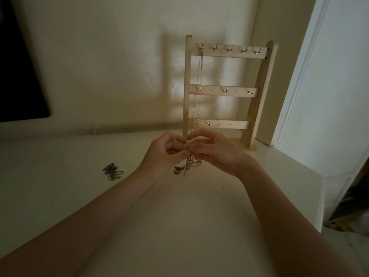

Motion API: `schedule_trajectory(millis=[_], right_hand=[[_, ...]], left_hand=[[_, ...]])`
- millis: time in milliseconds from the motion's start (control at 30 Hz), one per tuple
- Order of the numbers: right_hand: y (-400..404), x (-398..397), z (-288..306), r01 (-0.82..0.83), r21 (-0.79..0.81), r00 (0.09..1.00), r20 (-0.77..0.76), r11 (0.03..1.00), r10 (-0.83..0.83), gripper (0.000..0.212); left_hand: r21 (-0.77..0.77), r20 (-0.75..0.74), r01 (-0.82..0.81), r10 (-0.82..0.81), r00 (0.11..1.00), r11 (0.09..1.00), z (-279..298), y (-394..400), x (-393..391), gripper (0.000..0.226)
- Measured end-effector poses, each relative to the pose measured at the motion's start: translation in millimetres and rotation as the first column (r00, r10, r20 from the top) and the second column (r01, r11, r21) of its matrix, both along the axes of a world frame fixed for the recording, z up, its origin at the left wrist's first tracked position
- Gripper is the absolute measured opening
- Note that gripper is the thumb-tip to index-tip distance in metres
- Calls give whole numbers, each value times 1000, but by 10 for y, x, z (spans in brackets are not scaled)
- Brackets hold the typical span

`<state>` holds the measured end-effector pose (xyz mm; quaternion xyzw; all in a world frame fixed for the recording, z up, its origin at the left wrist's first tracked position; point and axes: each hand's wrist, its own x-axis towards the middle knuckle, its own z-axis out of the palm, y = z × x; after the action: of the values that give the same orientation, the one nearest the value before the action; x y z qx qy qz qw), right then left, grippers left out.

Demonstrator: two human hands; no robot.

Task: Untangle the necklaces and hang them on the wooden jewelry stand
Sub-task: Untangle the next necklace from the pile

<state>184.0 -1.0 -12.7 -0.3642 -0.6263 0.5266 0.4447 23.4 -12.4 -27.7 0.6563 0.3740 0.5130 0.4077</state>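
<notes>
at frame centre the left hand [163,151] and right hand [214,150] are both pinching the tangled chains [188,163]; she should be teasing loops apart gently, not tugging

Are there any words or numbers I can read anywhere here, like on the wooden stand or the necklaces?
None: no words, numbers, labels or signs can be read anywhere in this picture.
The wooden jewelry stand is plain wood with bare hooks.
The tangled chains pinched by the left hand and right hand are too small and dim to show any marking.
The loose chain pile shows none either.
</notes>
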Motion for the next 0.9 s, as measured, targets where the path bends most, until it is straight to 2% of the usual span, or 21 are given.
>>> schedule_trajectory(millis=[167,333,500,633,767,900], right_hand=[[-3,85,10,-124,-78,990,-78,989,118,19],[-32,133,44,-177,-126,984,-56,976,171,19],[-28,93,26,-112,-118,972,192,987,133,16],[-18,64,-13,-16,69,892,452,998,-17,9],[-16,68,-1,20,137,923,377,990,-71,6],[-18,70,10,5,98,947,318,995,-36,10]], left_hand=[[-114,25,73,-70,997,991,25,3,-32,22],[-153,41,124,-119,992,980,75,-12,-43,24],[-149,-38,110,-117,992,983,26,-1,-62,20],[-147,-95,28,-42,995,989,-4,22,-80,17],[-166,-12,14,-16,1000,986,25,44,-68,17],[-63,-102,-30,23,994,998,46,32,-50,20]])
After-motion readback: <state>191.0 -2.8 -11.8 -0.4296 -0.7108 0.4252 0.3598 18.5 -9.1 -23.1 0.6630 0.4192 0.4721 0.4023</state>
